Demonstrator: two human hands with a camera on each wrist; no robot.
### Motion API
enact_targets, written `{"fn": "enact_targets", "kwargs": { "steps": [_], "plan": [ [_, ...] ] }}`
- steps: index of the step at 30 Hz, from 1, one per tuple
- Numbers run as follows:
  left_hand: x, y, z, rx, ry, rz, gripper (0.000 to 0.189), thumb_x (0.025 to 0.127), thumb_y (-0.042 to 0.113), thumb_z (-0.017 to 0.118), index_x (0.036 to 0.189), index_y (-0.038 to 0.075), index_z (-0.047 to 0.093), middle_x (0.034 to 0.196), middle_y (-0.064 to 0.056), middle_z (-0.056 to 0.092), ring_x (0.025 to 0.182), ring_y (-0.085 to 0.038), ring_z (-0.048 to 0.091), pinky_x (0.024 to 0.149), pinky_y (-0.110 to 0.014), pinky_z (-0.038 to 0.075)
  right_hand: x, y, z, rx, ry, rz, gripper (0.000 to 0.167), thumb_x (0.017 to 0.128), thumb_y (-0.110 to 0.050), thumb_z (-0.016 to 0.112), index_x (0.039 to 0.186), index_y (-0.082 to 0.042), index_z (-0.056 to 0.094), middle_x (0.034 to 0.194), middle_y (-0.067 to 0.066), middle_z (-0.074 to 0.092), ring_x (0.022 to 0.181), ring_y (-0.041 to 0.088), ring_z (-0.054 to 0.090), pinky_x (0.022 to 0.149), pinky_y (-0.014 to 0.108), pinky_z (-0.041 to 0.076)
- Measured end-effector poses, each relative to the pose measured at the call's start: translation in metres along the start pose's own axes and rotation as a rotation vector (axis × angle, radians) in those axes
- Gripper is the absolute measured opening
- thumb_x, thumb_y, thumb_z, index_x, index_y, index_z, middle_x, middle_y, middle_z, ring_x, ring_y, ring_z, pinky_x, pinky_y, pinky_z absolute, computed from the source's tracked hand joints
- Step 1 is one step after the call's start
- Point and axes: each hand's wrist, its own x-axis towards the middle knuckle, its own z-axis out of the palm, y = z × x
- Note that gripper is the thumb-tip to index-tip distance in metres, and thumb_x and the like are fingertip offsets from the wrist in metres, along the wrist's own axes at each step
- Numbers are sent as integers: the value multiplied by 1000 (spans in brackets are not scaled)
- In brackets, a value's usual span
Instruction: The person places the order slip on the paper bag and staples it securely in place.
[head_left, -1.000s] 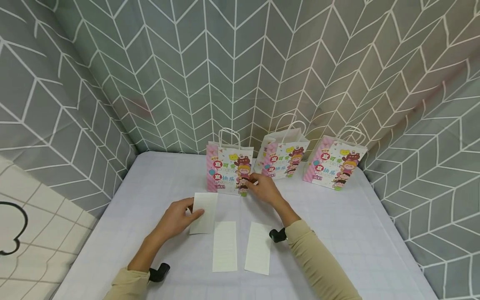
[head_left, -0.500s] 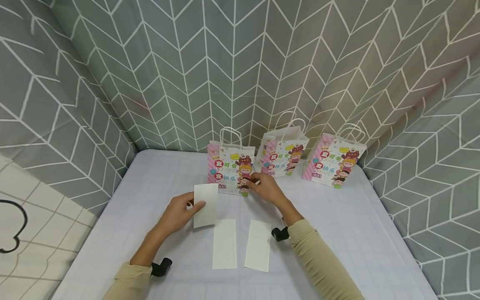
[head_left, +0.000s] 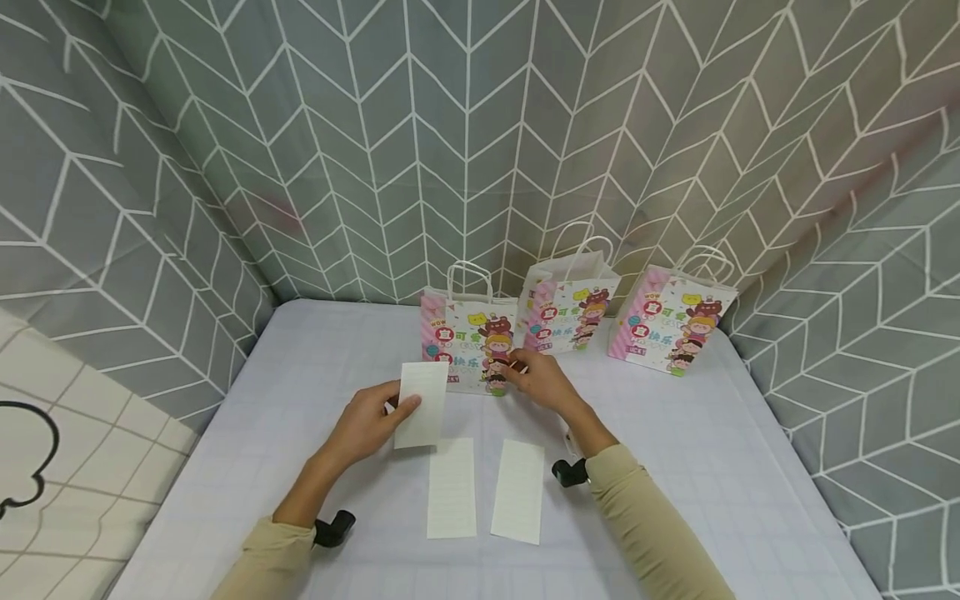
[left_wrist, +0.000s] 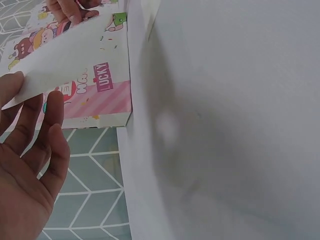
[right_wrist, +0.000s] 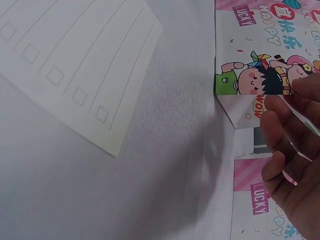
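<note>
One lined sheet [head_left: 422, 406] was pinched between the thumb and fingers of the left hand [head_left: 365, 423], in front of the leftmost bag [head_left: 465, 325]. The right hand [head_left: 543, 382] gripped that bag's lower right edge between thumb and fingers. On the near side of that bag, a straight sheet [head_left: 452, 489] and a slanted sheet [head_left: 517, 492] lay on the tabletop [head_left: 322, 358]. Right of it stood the middle bag [head_left: 566, 312] and the rightmost bag [head_left: 666, 325].

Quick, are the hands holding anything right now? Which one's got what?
Left hand: holding a white paper sheet.
Right hand: pinching the side edge of the leftmost cartoon gift bag.
</note>
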Motion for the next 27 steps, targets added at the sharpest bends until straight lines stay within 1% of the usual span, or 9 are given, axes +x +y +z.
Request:
{"fn": "enact_targets", "kwargs": {
  "steps": [3, 6, 12, 14, 20, 24, 25, 27],
  "plan": [
    [2, 3, 1, 10, 7, 0, 30, 96, 38, 68, 114, 14, 72, 80, 7, 65, 67, -14, 54, 58, -28, 46, -2, 1, -2, 11, -4, -1, 23, 98, -27, 66, 107, -7, 70, 96, 7, 71, 79, 18, 64, 64, 30, 51],
    [5, 5, 3, 10, 19, -4, 32, 94, 39, 71, 114, 14, 73, 79, 7, 64, 62, -13, 52, 54, -28, 44, -3, 2, -4, 14, -7, 4, 22, 97, -27, 66, 107, -8, 70, 96, 7, 71, 80, 18, 64, 65, 30, 51],
    [12, 10, 6, -2, 60, 6, 31, 90, 37, 75, 111, 13, 73, 78, 6, 66, 61, -13, 51, 52, -27, 42, -5, 5, -6, 6, -17, 15, 21, 98, -28, 66, 106, -9, 71, 98, 6, 72, 83, 18, 64, 67, 30, 52],
    [15, 13, 6, -8, 71, 11, 29, 91, 36, 75, 109, 12, 74, 78, 5, 66, 60, -13, 50, 51, -27, 42, -6, 6, -6, 1, -20, 17, 21, 98, -29, 66, 105, -10, 71, 98, 6, 72, 83, 18, 64, 67, 30, 52],
    [21, 21, 8, -21, 98, 58, 24, 93, 32, 73, 99, 9, 77, 79, 2, 70, 55, -11, 47, 48, -27, 41, -8, 7, -7, 21, -31, 21, 20, 98, -28, 66, 104, -9, 71, 96, 6, 70, 81, 18, 63, 67, 30, 51],
    [24, 24, 12, -15, 112, 87, 25, 92, 34, 74, 101, 11, 77, 80, 4, 72, 57, -10, 49, 49, -26, 42, -9, 7, -7, 24, -28, 13, 19, 98, -27, 66, 103, -9, 71, 94, 4, 70, 79, 17, 63, 66, 30, 51],
    [25, 25, 13, -12, 117, 93, 24, 92, 35, 73, 99, 12, 76, 78, 5, 70, 57, -10, 48, 49, -26, 41, -9, 7, -7, 21, -28, 11, 18, 98, -27, 67, 102, -9, 71, 93, 4, 69, 79, 17, 62, 65, 30, 51],
    [27, 26, 15, 1, 134, 104, 23, 94, 36, 71, 92, 13, 74, 70, 5, 63, 54, -9, 46, 48, -25, 39, -9, 8, -8, 17, -26, 8, 17, 98, -25, 66, 102, -9, 71, 92, 3, 69, 78, 16, 62, 65, 30, 51]
  ]
}}
